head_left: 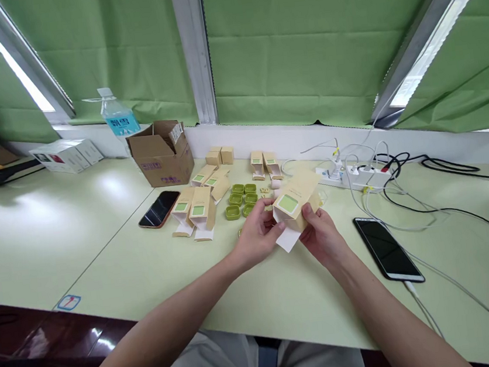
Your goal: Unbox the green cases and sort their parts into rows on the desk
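Two bare hands hold one small kraft-paper box [298, 192] in front of the person, above the pale tabletop [117, 268]. In the head view, the left hand [256, 233] grips the box's near left corner between thumb and fingers, while the right hand [321, 235] is closed on its right side, thumb on top. The box is tilted, its green square facing up, and a white end flap [288, 239] hangs from the near end between the hands.

Just beyond the left hand sit small olive-green square trays [232, 212] in rows, with tiny beige pieces [265, 193] beside them. Left of the trays, four similar boxes [202, 210] lie in two pairs, the nearer pair with white flaps out; another pair [257, 165] lies farther back. Behind stands a brown carton [160, 153] with its top open, near a water bottle [117, 115] with a blue label. One smartphone [160, 209] lies left of the boxes; a cabled phone [387, 250] lies to the right, near a white power strip [365, 177].
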`<state>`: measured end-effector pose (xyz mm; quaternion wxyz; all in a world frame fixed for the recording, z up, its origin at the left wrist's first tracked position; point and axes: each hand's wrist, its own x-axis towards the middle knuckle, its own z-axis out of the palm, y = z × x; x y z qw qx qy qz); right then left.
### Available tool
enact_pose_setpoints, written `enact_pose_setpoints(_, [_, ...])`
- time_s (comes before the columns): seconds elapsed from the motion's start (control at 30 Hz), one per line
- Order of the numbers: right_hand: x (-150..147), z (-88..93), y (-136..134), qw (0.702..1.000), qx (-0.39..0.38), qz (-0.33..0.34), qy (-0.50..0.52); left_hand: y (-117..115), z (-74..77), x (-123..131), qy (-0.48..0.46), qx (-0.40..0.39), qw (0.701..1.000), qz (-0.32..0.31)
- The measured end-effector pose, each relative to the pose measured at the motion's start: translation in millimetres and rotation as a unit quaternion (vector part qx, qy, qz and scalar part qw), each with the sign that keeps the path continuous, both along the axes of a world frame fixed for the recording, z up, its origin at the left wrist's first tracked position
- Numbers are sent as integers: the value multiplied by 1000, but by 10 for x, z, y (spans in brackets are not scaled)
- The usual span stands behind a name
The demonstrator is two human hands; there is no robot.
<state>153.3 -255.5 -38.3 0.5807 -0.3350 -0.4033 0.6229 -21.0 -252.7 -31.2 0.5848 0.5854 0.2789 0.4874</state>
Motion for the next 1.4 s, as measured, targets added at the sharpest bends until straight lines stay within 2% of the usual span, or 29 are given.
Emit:
enact_pose_setpoints(0.23, [-37,-31,-17,999,16,32,-18,15,52,-5,61,9,995,77])
enact_pose_setpoints(0.47, [-11,-35,-3,1000,-6,13,-21,28,-29,-1,48,13,999,18])
enact_pose_setpoints(0.63, [-34,-21,-10,999,-17,-16,-22,24,-60,-8,52,37,997,46])
enact_pose_setpoints(0.83, [-45,-10,-4,996,-36,-74,-17,-3,-9,-31,12,-5,1000,-28])
enact_pose_setpoints(1.07, [-75,30,-44,999,-18,-20,-40,68,87,-124,116,14,990,81])
enact_pose_setpoints(1.2, [-70,31,-53,998,14,6,-56,91,174,-211,154,52,976,144])
enact_pose_setpoints(1.33, [-69,7,-52,997,21,-15,-70,96,275,-264,176,73,972,138])
enact_pose_setpoints(1.4, [-74,7,-67,997,21,6,-74,91,333,-314,188,79,972,118])
